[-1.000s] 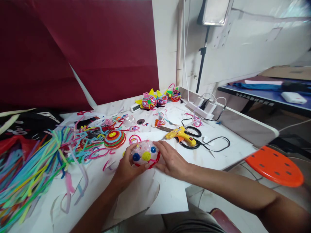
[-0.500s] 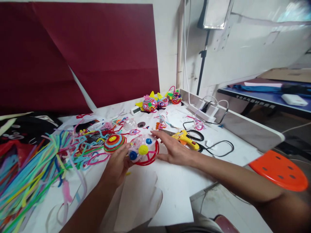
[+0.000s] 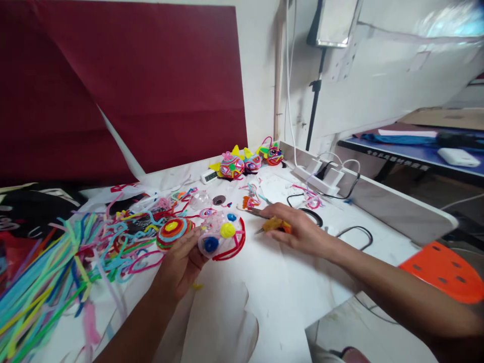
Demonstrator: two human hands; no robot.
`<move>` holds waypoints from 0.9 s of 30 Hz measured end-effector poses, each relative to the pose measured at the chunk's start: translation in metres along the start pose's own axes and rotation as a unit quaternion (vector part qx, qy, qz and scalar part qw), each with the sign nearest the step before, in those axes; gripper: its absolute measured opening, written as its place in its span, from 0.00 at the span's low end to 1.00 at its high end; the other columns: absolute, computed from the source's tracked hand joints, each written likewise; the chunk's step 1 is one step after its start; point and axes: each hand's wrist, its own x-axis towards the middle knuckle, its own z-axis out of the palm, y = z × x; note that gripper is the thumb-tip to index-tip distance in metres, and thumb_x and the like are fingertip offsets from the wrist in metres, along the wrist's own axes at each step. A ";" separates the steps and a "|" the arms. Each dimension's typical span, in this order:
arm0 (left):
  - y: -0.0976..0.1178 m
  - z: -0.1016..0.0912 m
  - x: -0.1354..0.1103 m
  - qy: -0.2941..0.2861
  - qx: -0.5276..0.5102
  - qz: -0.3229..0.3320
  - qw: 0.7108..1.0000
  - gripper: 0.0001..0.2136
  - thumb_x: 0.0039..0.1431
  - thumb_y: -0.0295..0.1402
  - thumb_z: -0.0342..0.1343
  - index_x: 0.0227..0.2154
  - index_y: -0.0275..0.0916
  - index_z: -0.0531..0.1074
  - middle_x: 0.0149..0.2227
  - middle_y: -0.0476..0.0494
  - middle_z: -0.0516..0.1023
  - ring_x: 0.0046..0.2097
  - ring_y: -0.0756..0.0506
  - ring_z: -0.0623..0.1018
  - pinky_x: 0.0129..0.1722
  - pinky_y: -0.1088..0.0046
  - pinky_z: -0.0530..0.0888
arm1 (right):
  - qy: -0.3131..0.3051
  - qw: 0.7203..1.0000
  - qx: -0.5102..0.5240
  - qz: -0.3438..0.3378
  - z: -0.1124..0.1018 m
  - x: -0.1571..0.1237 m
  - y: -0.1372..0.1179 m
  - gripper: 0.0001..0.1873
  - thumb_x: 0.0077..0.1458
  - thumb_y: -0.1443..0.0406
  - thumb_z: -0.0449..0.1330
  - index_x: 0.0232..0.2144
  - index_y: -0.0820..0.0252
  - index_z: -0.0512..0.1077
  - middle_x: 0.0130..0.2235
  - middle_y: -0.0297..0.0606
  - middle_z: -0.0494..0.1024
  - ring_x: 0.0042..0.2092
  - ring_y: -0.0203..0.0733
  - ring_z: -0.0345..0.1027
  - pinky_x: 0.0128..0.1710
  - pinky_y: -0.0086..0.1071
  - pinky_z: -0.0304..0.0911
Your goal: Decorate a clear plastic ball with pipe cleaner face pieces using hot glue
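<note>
My left hand (image 3: 185, 257) grips a clear plastic ball (image 3: 223, 237) by its left side. Blue and yellow coiled discs and bent red and pink pipe cleaners sit on the ball. To the right, my right hand (image 3: 298, 229) is closed round a yellow hot glue gun (image 3: 274, 224), whose nozzle points left toward the ball, a short gap away. Scissors (image 3: 255, 212) lie just behind the glue gun, partly covered by my right hand. A half ball wrapped in red, orange and teal pipe cleaners (image 3: 174, 233) rests behind my left hand.
A heap of pipe cleaners (image 3: 49, 282) spreads over the table's left side. Finished colourful fish-like figures (image 3: 231, 165) stand at the back beside a small white timer (image 3: 208, 176). A power strip (image 3: 325, 179) and black cord (image 3: 355, 234) lie right. White paper (image 3: 219, 322) is in front.
My right hand has left the ball's right side, moved right and taken hold of the glue gun. My left hand still holds the ball.
</note>
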 end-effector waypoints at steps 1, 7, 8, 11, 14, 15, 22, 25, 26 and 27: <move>0.001 0.000 0.002 0.006 -0.007 0.007 1.000 0.12 0.62 0.17 0.47 0.31 0.32 0.74 0.25 0.48 0.78 0.22 0.53 0.77 0.22 0.80 0.78 | 0.004 0.999 -0.036 0.031 -0.005 -0.007 0.004 0.17 0.60 0.63 0.58 0.51 0.60 0.67 0.48 0.47 0.73 0.48 0.47 0.69 0.48 0.41 0.66; -0.004 -0.001 0.017 0.024 -0.044 0.019 0.999 0.13 0.63 0.17 0.46 0.30 0.33 0.74 0.28 0.47 0.80 0.27 0.51 0.80 0.25 0.77 0.80 | -0.096 0.956 -0.187 0.204 -0.013 -0.037 0.023 0.16 0.59 0.60 0.56 0.46 0.63 0.69 0.42 0.48 0.73 0.39 0.49 0.69 0.37 0.38 0.65; -0.005 -0.001 0.019 0.024 -0.046 0.017 0.999 0.13 0.63 0.17 0.47 0.31 0.33 0.75 0.29 0.46 0.81 0.28 0.51 0.80 0.26 0.77 0.80 | -0.109 0.949 -0.188 0.227 -0.012 -0.038 0.026 0.17 0.58 0.60 0.57 0.47 0.63 0.69 0.42 0.48 0.73 0.39 0.49 0.70 0.37 0.37 0.64; -0.008 0.000 0.023 0.030 -0.054 0.013 0.998 0.13 0.63 0.18 0.47 0.30 0.33 0.75 0.30 0.47 0.81 0.29 0.50 0.81 0.27 0.75 0.81 | -0.113 0.934 -0.182 0.287 -0.011 -0.035 0.031 0.19 0.56 0.60 0.58 0.49 0.64 0.67 0.44 0.47 0.75 0.40 0.47 0.70 0.36 0.35 0.61; -0.007 0.002 0.024 0.039 -0.064 0.010 0.997 0.12 0.62 0.18 0.47 0.30 0.34 0.75 0.29 0.47 0.81 0.29 0.50 0.81 0.28 0.75 0.81 | -0.113 0.922 -0.182 0.322 -0.014 -0.029 0.036 0.17 0.54 0.59 0.59 0.44 0.63 0.69 0.39 0.45 0.76 0.35 0.46 0.69 0.32 0.33 0.57; -0.007 0.003 0.024 0.040 -0.066 0.009 0.997 0.12 0.62 0.18 0.48 0.30 0.34 0.76 0.30 0.46 0.82 0.29 0.50 0.81 0.28 0.75 0.81 | -0.118 0.921 -0.180 0.325 -0.016 -0.027 0.037 0.15 0.54 0.59 0.59 0.41 0.62 0.69 0.36 0.44 0.76 0.33 0.45 0.68 0.31 0.33 0.56; -0.010 0.006 0.023 0.020 -0.072 0.007 0.997 0.08 0.58 0.19 0.53 0.29 0.35 0.76 0.31 0.46 0.83 0.30 0.50 0.81 0.31 0.74 0.82 | -0.153 0.929 -0.123 0.313 -0.019 -0.026 0.044 0.10 0.56 0.59 0.56 0.31 0.60 0.70 0.33 0.39 0.74 0.31 0.40 0.64 0.30 0.32 0.55; -0.014 0.002 0.023 -0.008 -0.068 0.012 0.998 0.04 0.50 0.22 0.62 0.28 0.36 0.76 0.30 0.48 0.83 0.31 0.49 0.82 0.31 0.75 0.81 | -0.153 0.929 -0.100 0.323 -0.017 -0.028 0.047 0.11 0.57 0.59 0.54 0.33 0.61 0.70 0.33 0.39 0.74 0.31 0.39 0.64 0.30 0.31 0.56; -0.015 0.000 0.023 -0.016 -0.065 0.015 0.998 0.05 0.47 0.23 0.65 0.28 0.36 0.76 0.30 0.48 0.83 0.31 0.49 0.82 0.31 0.76 0.81 | -0.148 0.929 -0.086 0.329 -0.016 -0.029 0.047 0.12 0.58 0.58 0.54 0.34 0.61 0.70 0.33 0.39 0.74 0.30 0.39 0.64 0.29 0.31 0.57; -0.017 -0.001 0.022 -0.023 -0.061 0.020 0.998 0.07 0.45 0.25 0.67 0.28 0.36 0.76 0.31 0.48 0.83 0.32 0.48 0.82 0.32 0.76 0.81 | -0.138 0.929 -0.065 0.336 -0.017 -0.030 0.047 0.13 0.58 0.57 0.53 0.36 0.61 0.69 0.33 0.39 0.74 0.31 0.39 0.64 0.29 0.31 0.57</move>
